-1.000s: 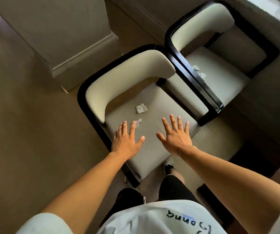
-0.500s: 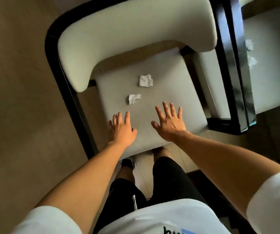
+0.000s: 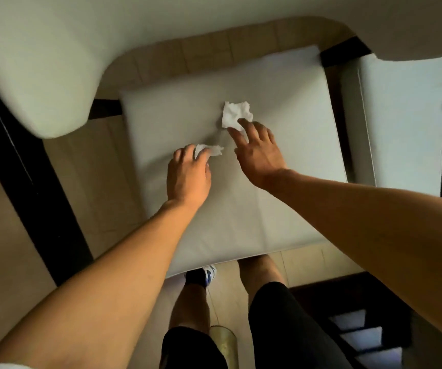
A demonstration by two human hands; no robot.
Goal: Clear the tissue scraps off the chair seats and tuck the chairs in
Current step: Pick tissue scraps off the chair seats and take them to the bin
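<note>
Chair seat [image 3: 241,209] filled the middle of the view. On it, the right hand [image 3: 260,153] reached with fingers spread, fingertips touching the larger tissue scrap [image 3: 234,114] near the seat's centre. Nearer its front edge, the left hand [image 3: 188,174] curled round the smaller scrap [image 3: 212,150].

A tan tiled floor [image 3: 86,166] shows below and to the left of the fingers, and again in the gap beyond them. Nearer than the fingers stand the person's bare legs in black shorts [image 3: 276,328], with a white and blue sneaker [image 3: 207,274] on one foot. Down to the right of the fingers lies a dark patterned rug [image 3: 361,328].
</note>
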